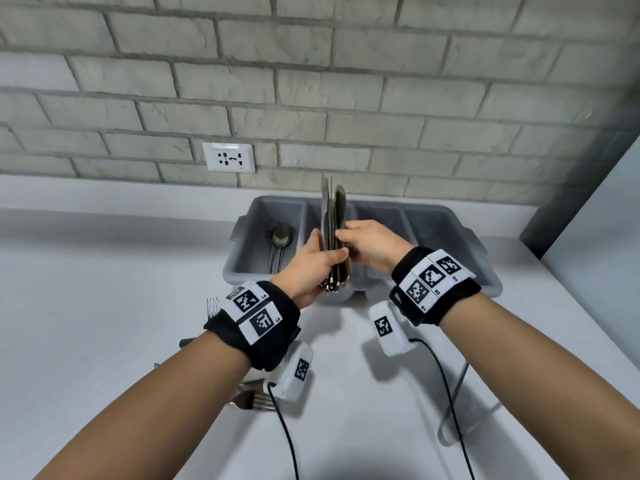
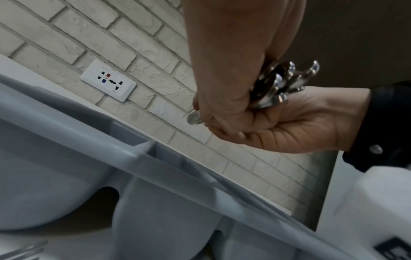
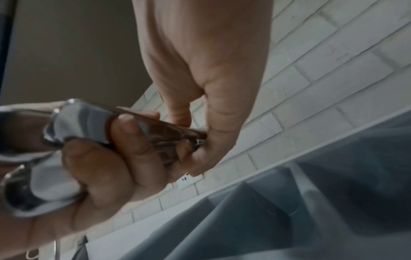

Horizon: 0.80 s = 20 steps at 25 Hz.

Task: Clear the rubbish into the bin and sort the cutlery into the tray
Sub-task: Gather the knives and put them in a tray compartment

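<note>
the left hand (image 1: 313, 268) is grasping a bundle of knives (image 1: 332, 233) upright by the handles, just above the grey tray (image 1: 450, 237). the right hand (image 1: 372, 245) is pinching the bundle from the right, seemingly squaring it up. spoons (image 1: 281, 239) are lying in the tray's far-left compartment; forks (image 1: 249, 398) are waiting near on the counter (image 1: 104, 306). the smooth handles could be sliding apart if either grip loosens, likely scattering knives into the wrong compartment.
</note>
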### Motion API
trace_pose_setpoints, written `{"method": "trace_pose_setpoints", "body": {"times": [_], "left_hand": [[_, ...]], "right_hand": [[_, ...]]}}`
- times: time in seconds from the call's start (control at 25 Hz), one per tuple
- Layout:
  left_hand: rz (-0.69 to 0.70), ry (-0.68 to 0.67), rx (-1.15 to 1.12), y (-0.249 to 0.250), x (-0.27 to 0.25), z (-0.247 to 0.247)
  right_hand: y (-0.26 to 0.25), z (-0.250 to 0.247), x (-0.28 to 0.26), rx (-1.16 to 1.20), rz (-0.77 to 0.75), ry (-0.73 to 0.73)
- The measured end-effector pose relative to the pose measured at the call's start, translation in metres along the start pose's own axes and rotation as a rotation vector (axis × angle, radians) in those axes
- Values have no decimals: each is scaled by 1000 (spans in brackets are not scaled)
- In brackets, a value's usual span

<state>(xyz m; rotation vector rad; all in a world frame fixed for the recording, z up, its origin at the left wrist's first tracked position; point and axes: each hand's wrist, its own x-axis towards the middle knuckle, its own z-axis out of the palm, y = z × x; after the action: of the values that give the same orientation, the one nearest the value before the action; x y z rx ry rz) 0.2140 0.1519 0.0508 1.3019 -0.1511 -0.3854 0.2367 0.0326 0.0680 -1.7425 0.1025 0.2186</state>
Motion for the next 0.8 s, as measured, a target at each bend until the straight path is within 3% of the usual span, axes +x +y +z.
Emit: {"method": "trace_pose_setpoints", "body": {"times": [0.16, 0.32, 0.48, 0.68, 0.8], "left_hand": [[-89, 59, 13, 2, 31, -8], [-231, 127, 25, -9, 57, -14], [-329, 139, 129, -23, 80, -16], [-324, 164, 170, -27, 93, -11], [-339, 225, 238, -33, 104, -16]], "right_hand": [[6, -3, 34, 15, 31, 55], [23, -6, 65, -144, 153, -7], [39, -14, 75, -96, 282, -61], [46, -14, 90, -53, 297, 41], [52, -9, 94, -113, 319, 25]]}}
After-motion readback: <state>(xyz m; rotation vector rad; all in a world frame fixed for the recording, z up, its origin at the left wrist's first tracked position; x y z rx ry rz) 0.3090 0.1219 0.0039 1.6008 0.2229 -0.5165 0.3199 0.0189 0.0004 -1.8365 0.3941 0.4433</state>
